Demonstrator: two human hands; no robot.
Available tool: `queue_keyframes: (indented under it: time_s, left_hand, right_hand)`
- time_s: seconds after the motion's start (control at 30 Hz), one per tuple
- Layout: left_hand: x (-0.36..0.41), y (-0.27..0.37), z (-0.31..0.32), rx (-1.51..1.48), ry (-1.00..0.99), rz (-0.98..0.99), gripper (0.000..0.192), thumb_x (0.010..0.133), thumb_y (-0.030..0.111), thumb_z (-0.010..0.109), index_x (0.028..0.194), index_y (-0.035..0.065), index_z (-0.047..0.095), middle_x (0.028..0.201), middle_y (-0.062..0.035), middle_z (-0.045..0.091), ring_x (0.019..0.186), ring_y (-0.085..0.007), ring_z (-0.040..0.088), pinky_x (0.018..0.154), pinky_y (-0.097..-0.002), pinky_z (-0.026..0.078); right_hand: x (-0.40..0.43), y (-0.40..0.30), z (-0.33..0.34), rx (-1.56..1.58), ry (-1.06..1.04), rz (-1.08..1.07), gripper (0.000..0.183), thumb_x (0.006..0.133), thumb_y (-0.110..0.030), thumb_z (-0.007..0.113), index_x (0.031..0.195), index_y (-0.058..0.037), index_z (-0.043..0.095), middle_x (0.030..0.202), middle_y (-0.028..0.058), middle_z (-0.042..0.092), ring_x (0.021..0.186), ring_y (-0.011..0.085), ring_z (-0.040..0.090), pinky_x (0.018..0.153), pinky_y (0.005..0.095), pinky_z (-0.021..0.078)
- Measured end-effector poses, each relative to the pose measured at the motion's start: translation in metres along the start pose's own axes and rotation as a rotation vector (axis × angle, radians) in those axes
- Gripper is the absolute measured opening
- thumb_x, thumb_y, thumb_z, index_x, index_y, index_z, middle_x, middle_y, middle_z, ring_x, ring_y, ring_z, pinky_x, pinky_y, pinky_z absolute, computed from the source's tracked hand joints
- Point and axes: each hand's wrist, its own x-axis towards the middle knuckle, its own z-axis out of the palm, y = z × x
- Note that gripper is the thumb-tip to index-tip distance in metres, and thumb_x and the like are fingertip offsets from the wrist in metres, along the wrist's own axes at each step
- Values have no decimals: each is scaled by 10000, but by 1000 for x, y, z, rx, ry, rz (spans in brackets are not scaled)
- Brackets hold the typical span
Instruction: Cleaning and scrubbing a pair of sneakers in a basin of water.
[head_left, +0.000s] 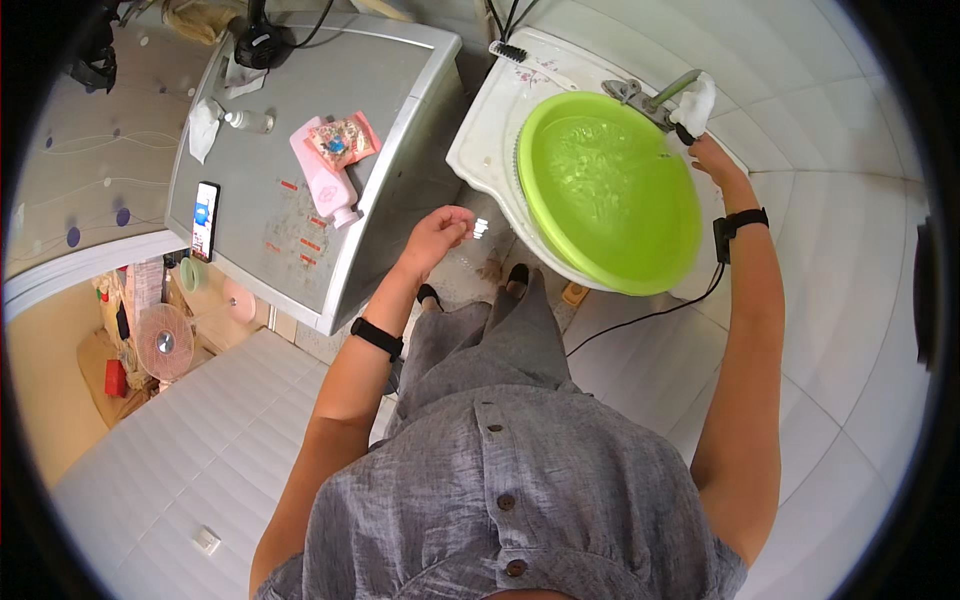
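My right hand (712, 160) reaches past the basin's far right rim, its fingers at a small black piece (684, 135) below a white cloth-like bundle (696, 103) by the tap; whether they grip it is unclear. A large lime-green plastic basin (611, 195) with clear water sits tilted on the white ceramic sink (480, 146). Behind it is the metal faucet (637, 97) with a green tube (675, 86). My left hand (442, 232) hangs between the sink and the washing machine, fingers loosely curled, holding nothing visible.
A grey-topped washing machine (262, 165) stands left, bearing a smartphone (203, 221), a pink bottle (324, 172), a patterned packet (345, 141), a small clear bottle (251, 121) and a hair dryer (259, 46). A white-handled brush (532, 64) lies on the sink. A cable runs from my right wrist.
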Motion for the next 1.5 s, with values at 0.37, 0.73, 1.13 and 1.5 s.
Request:
queue_keyframes:
  time_s: [0.37, 0.73, 1.13, 1.5]
  left_hand:
    - [-8, 28, 9, 25, 19, 5, 208, 906, 131, 468, 1090, 82, 551, 994, -15, 600, 921, -108, 569, 809, -242, 432]
    - [-1, 44, 16, -32, 31, 37, 190, 880, 68, 475, 1047, 35, 561, 938, -30, 601, 845, -99, 567, 746, -218, 441]
    - [14, 68, 52, 45, 43, -9, 264, 923, 252, 452, 1094, 76, 552, 993, -30, 595, 944, -126, 553, 862, -283, 419]
    - [47, 80, 82, 32, 89, -28, 225, 879, 320, 542, 880, 96, 527, 883, -16, 559, 859, -116, 519, 829, -300, 412]
  right_hand:
    - [15, 15, -6, 9, 31, 39, 428, 754, -143, 516, 1178, -140, 456, 1050, -19, 475, 969, 124, 438, 855, 313, 407]
    - [20, 16, -7, -30, 32, 45, 437, 759, -141, 500, 1194, -125, 463, 1076, 7, 492, 1018, 137, 448, 853, 334, 426]
    - [-23, -32, 28, -59, -80, -77, 250, 751, -159, 531, 972, -43, 543, 865, 62, 545, 802, 174, 529, 757, 310, 465]
    - [-89, 69, 33, -19, 63, 161, 554, 822, -349, 527, 1149, 92, 455, 1010, 198, 564, 878, 276, 566, 722, 364, 477]
